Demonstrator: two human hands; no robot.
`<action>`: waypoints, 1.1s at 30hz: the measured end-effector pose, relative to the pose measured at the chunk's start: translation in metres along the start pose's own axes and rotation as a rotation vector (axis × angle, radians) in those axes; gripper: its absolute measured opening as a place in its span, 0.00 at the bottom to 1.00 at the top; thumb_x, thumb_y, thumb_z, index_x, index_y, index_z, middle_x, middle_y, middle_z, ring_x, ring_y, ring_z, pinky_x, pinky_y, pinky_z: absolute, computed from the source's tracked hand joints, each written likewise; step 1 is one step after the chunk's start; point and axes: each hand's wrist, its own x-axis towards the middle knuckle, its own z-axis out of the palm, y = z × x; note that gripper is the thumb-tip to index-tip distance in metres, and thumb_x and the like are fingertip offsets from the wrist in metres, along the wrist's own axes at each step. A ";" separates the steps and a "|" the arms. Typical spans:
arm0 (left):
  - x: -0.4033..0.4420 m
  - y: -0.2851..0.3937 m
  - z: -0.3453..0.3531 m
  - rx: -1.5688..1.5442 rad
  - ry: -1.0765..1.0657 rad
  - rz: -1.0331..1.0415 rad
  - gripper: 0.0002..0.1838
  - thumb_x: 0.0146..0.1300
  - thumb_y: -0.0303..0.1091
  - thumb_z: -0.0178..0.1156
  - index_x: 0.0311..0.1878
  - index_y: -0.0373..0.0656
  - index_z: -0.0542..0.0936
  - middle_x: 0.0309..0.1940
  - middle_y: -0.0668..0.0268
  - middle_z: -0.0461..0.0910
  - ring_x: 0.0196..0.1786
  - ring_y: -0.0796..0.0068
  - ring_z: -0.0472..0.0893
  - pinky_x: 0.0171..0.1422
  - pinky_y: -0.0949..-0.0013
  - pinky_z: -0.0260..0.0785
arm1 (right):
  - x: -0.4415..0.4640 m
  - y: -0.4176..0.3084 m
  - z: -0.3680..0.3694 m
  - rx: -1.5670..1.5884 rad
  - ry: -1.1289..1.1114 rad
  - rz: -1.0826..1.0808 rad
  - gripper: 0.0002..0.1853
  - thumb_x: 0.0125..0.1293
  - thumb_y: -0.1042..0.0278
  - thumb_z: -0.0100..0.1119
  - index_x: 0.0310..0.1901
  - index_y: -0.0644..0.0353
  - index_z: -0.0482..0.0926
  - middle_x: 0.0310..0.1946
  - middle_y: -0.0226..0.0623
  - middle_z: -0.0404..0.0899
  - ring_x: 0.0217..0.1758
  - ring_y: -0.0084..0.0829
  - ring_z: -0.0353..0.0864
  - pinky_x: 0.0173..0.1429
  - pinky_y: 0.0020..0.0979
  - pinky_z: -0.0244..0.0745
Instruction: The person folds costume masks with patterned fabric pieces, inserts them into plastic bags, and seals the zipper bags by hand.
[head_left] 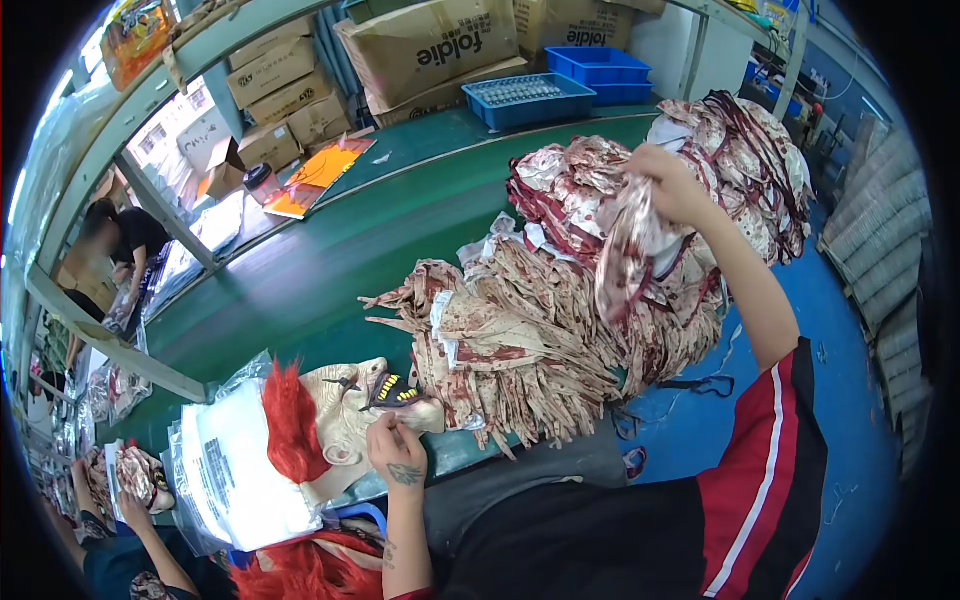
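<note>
My right hand [672, 185] is closed around a bunched, red-stained whitish cloth piece [640, 245], which hangs down in front of a heap of similar stained cloth [745, 165]. My left hand [396, 450] has its fingers curled together at the lower jaw of a rubber clown mask [345, 390]. What they pinch, if anything, is hidden. Red hair, a gaping mouth and yellow teeth mark the mask, which lies on its side. Between the hands spreads a pile of stained, finger-like glove pieces [520, 340]. Clear plastic bags [235, 470] lie stacked left of the mask.
A green work surface [270, 300] runs beneath a metal frame. Behind it stand cartons [430, 50], blue trays [530, 98], an orange sheet [325, 175] and a cup [262, 183]. Other people's hands [135, 510] work at lower left. More red-haired masks [310, 570] lie below.
</note>
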 end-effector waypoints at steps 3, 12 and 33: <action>-0.002 -0.001 -0.001 -0.005 -0.004 -0.009 0.09 0.58 0.18 0.56 0.43 0.32 0.77 0.32 0.52 0.78 0.34 0.52 0.78 0.40 0.57 0.71 | 0.013 0.025 -0.014 0.296 0.266 0.107 0.06 0.63 0.82 0.52 0.40 0.64 0.77 0.43 0.45 0.80 0.51 0.41 0.79 0.61 0.37 0.73; -0.005 -0.004 0.001 -0.013 0.011 -0.033 0.10 0.59 0.20 0.57 0.44 0.32 0.77 0.34 0.51 0.79 0.37 0.51 0.80 0.43 0.57 0.73 | 0.063 0.001 -0.083 1.295 0.546 0.033 0.08 0.70 0.80 0.47 0.41 0.62 0.78 0.48 0.48 0.82 0.50 0.33 0.83 0.55 0.30 0.79; 0.113 0.173 -0.031 -0.244 0.130 0.711 0.19 0.49 0.17 0.61 0.48 0.35 0.80 0.52 0.50 0.79 0.49 0.49 0.81 0.56 0.58 0.74 | 0.075 -0.243 -0.016 1.428 -0.201 -0.822 0.15 0.68 0.70 0.61 0.28 0.58 0.66 0.41 0.41 0.80 0.51 0.39 0.81 0.59 0.41 0.76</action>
